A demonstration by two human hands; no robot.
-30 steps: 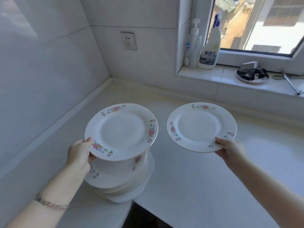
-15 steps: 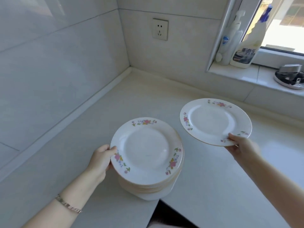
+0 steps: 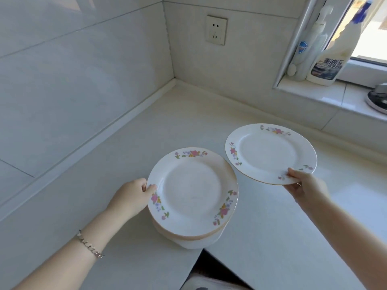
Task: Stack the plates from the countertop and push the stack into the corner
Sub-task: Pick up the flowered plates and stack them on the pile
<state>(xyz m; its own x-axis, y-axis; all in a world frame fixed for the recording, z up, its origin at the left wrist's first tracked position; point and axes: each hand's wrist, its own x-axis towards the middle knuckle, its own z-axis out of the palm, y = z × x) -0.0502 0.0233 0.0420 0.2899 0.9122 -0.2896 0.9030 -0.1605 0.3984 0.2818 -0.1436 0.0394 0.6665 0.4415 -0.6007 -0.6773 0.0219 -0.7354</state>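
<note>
Comparing with a second ago: the top plate (image 3: pixel 192 191), then held above the stack (image 3: pixel 188 240), now sits on it, the left grip (image 3: pixel 134 195) still pinching its left rim. The right grip (image 3: pixel 303 185) pinches the near rim of a second plate (image 3: pixel 270 153), aloft just right of the stack. The stack stands at the near edge of the table (image 3: pixel 146 147), well apart from the far corner (image 3: pixel 173 80). Judgement: one plate left to add, then the push.

Bright daylight from window (image 3: pixel 370 36); wide-angle edge distortion.
</note>
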